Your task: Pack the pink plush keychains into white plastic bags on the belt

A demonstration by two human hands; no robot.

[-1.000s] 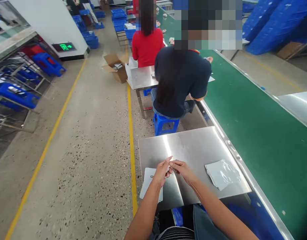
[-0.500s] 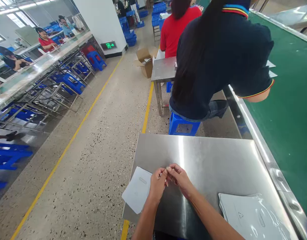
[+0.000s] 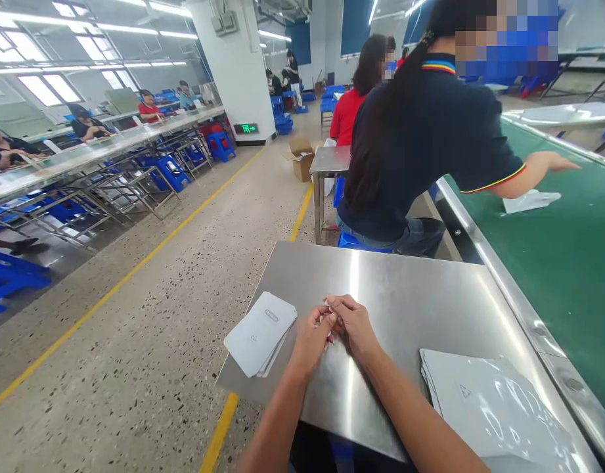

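Observation:
My left hand (image 3: 314,338) and my right hand (image 3: 354,323) meet above the metal table (image 3: 381,289), fingertips pinched together. Between them is something small and pale, mostly hidden by the fingers, whose kind I cannot make out. Just left of my left hand lies a small stack of white rounded-corner sheets or flat pouches (image 3: 261,334), the top one bearing a slot-like mark and a small printed symbol. Beyond my right forearm, a pile of larger glossy grey-white plastic bags (image 3: 494,401) rests at the table's right side.
A green conveyor belt (image 3: 553,243) with a metal rail runs along the right. Ahead, a co-worker in a dark shirt (image 3: 420,144) sits on a blue stool, one arm over the belt near a white bag (image 3: 531,201). A cardboard box (image 3: 302,161) stands on the floor beyond.
My view has tilted up. The co-worker ahead has stretched an arm out over the belt, near a white bag. My hands stay together, fingers still pinched.

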